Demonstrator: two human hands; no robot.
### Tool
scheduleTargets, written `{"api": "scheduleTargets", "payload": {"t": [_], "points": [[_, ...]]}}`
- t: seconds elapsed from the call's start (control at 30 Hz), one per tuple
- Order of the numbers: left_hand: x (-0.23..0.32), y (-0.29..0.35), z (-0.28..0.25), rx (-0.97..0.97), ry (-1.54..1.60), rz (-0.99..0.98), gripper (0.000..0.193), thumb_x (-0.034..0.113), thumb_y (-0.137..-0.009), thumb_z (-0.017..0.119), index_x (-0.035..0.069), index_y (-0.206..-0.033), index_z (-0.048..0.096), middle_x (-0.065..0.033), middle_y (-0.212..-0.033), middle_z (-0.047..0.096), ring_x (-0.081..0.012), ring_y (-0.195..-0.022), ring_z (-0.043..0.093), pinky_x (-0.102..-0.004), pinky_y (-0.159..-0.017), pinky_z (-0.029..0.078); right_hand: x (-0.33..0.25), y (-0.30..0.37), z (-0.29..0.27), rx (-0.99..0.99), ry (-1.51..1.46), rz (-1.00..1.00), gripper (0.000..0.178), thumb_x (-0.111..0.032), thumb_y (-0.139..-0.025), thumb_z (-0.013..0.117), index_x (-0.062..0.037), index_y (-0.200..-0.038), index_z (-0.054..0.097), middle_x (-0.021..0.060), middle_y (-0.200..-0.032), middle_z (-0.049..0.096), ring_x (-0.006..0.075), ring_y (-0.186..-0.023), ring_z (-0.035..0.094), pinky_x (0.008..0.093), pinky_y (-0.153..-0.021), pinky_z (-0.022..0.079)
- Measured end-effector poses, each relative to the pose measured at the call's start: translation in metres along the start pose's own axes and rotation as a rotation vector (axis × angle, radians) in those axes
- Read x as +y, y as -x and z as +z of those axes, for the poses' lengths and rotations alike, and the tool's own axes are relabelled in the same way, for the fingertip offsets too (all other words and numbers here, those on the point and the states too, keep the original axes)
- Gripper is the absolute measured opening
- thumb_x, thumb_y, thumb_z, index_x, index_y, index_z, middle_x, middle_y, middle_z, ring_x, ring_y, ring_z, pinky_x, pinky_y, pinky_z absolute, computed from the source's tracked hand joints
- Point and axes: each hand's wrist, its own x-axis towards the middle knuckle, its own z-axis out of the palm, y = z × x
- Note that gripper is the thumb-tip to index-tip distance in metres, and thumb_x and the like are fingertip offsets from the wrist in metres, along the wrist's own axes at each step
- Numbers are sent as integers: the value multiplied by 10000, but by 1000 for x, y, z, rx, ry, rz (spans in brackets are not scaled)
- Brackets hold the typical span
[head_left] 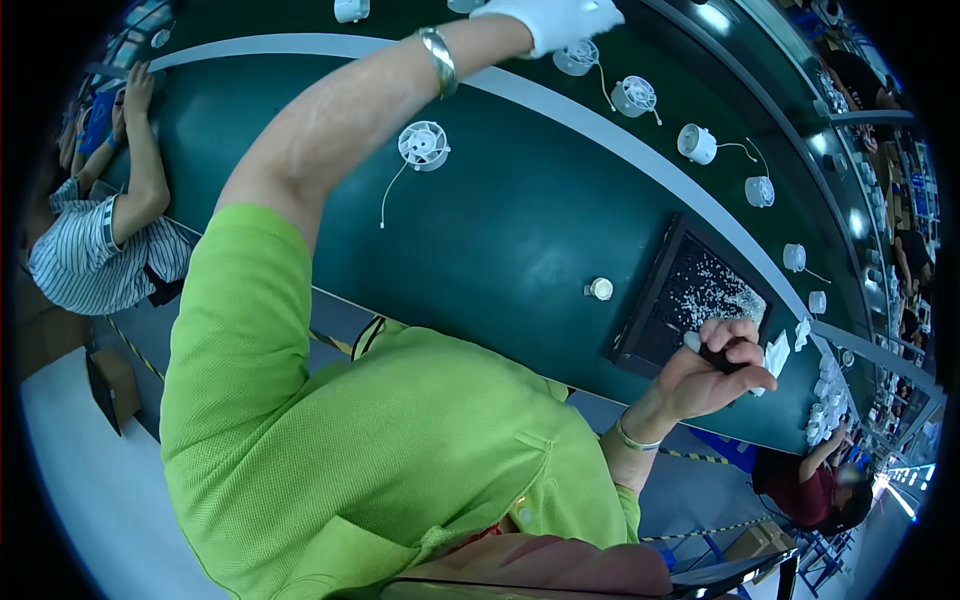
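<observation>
My left hand (560, 22), in a white glove, reaches across to the top edge of the view, above a small white fan (576, 58) on the belt. The frame's edge cuts it off, so its grip cannot be made out. My bare right hand (715, 370) is turned palm up over the near corner of a black tray (640, 305), its fingers curled round a small dark object (722, 357). Small white pieces (705, 290) are scattered in that tray. A white fan with a trailing wire (424, 146) lies on the green table, below my left forearm.
A pale rail (640, 150) curves between the table (480, 220) and the belt, which carries several white fans (697, 144). A small white round part (600, 289) sits left of the tray. White parts (828, 400) are heaped at the far right. Co-workers sit at left (110, 245) and right (815, 490).
</observation>
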Motion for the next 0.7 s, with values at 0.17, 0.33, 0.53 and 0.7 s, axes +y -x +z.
{"api": "scheduleTargets", "payload": {"t": [0.17, 0.33, 0.53, 0.7], "points": [[-56, -66, 34, 111, -236, -223, 349, 423, -900, 463, 212, -1078, 676, -163, -1223, 541, -380, -1057, 581, -496, -889, 423, 7, 8, -7, 132, 305, -63, 630, -557, -967, 250, -32, -751, 521, 133, -892, 591, 126, -617, 428, 259, -607, 408], [-96, -93, 58, 164, -313, -188, 433, 480, -905, 443, 189, -1164, 633, -154, -1280, 530, -359, -1116, 551, -489, -924, 406, -5, 13, -25, 248, 498, -15, 697, -599, -953, 219, -27, -691, 521, 123, -811, 598, 117, -603, 432, 214, -563, 366], [-120, -58, 41, 721, -360, -196, 541, 478, -846, 567, 52, -1178, 574, -197, -1263, 527, -351, -1183, 478, -441, -967, 400, -15, 11, -67, 409, 496, -36, 703, -617, -934, 261, -19, -722, 563, 147, -803, 598, 106, -557, 435, 199, -504, 367], [-306, -70, 79, 54, -264, -313, 672, 561, -877, 476, 224, -1436, 317, -178, -1332, 512, -383, -1208, 498, -440, -990, 412, -18, 12, -108, 610, 252, -45, 353, -352, -944, 553, -3, -925, 603, 170, -938, 619, 110, -589, 477, 227, -552, 421]]}}
